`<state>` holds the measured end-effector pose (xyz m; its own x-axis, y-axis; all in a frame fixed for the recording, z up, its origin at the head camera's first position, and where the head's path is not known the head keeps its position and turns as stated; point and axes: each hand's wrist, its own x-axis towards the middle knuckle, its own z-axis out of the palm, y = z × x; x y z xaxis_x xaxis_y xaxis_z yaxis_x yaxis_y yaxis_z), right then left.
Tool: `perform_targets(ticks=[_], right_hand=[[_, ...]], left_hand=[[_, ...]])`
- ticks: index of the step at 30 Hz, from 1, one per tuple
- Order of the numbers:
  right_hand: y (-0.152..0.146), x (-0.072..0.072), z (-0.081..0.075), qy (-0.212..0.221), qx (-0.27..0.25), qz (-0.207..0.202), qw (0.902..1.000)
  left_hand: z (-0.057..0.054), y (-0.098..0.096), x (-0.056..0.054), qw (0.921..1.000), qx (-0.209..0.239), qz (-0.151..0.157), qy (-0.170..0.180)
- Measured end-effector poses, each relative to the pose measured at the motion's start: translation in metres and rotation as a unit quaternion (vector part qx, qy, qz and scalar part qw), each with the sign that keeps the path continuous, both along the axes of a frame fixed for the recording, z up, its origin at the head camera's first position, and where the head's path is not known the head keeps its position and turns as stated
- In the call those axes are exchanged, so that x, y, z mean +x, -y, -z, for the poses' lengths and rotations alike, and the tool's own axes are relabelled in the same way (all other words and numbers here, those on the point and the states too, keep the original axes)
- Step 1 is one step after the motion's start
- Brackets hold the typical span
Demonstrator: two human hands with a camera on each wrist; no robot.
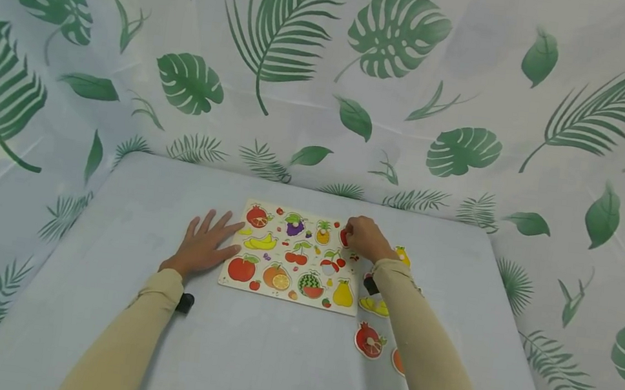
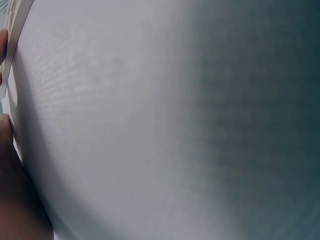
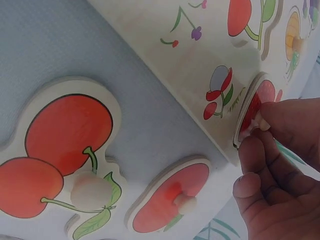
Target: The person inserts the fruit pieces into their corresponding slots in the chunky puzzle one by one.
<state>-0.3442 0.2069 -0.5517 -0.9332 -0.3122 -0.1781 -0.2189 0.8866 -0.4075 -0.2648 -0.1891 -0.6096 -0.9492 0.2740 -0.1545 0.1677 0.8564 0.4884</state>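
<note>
A fruit puzzle board lies on the table, printed with bananas, grapes, a pineapple, a watermelon and other fruit. My left hand has its fingers spread, thumb and fingertips at the board's left edge. Only bits of its fingers enter the left wrist view. At the board's far right corner my right hand pinches the small knob of a red strawberry piece between thumb and fingers. That piece sits slightly tilted at the board's surface; my hand partly covers it in the head view.
Loose knobbed pieces lie right of the board: a pomegranate, an orange, bananas and a pear, some partly behind my right arm. The right wrist view also shows a cherry piece and another red piece. A leaf-printed curtain stands behind.
</note>
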Motion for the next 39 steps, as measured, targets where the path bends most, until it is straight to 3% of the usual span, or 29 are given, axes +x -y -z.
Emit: perform_targets(ticks=[25, 39], right_hand=[[0.001, 0.001, -0.003, 0.001, 0.01, 0.002, 0.9999], [-0.006, 0.013, -0.02, -0.045, -0.027, 0.006, 0.9986]], left_hand=[[-0.003, -0.001, -0.001, 1.0, 0.003, -0.002, 0.005], [-0.002, -0.002, -0.002, 1.0, -0.004, 0.0, 0.005]])
